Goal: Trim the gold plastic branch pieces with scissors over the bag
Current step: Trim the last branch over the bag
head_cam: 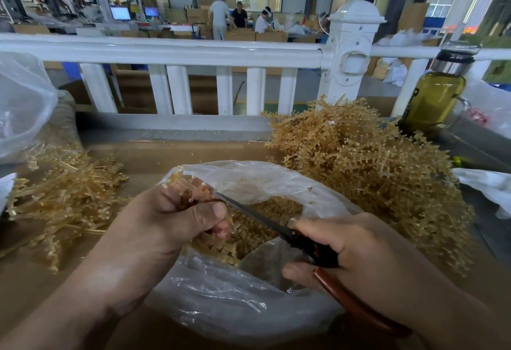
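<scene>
Two grips above the bag (235, 302) — left hand (171, 219) clutching branch pieces (188, 187), right hand (345, 241) curled round scissors (265, 219).

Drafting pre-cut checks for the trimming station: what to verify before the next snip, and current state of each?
1. Left hand grips gold branch piece: ok.
2. Right hand holds scissors by the handles: ok.
3. Blade tip at the piece, above the bag: ok.
4. Bag mouth open under the cut: ok.
5. Left fingers clear of the blade: cannot tell, tip hidden behind the thumb.
</scene>
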The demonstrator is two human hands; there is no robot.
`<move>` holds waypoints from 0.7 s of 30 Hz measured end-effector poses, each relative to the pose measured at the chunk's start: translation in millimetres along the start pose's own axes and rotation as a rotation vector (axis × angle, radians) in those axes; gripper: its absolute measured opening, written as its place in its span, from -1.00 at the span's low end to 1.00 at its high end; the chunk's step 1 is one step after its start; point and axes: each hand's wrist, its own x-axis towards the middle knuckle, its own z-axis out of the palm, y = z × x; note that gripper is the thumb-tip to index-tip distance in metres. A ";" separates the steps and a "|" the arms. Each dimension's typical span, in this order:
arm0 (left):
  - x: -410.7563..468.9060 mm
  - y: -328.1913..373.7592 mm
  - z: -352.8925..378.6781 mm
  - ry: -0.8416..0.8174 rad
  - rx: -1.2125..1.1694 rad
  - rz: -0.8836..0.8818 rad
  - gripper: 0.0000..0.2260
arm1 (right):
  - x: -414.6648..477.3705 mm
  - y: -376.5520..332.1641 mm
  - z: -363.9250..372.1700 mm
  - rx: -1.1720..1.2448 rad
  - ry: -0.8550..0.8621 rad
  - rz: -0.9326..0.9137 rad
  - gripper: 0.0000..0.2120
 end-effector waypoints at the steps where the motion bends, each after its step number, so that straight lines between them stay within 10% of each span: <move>1: -0.1 -1.0 -0.9 0.002 -0.003 -0.004 -0.67 | 0.5 -0.7 0.0 -0.005 -0.006 0.002 -0.62; 21: 12.2 -2.9 3.7 0.042 -0.196 -0.055 -0.55 | -0.1 -1.9 2.4 -0.048 -0.004 0.074 -0.51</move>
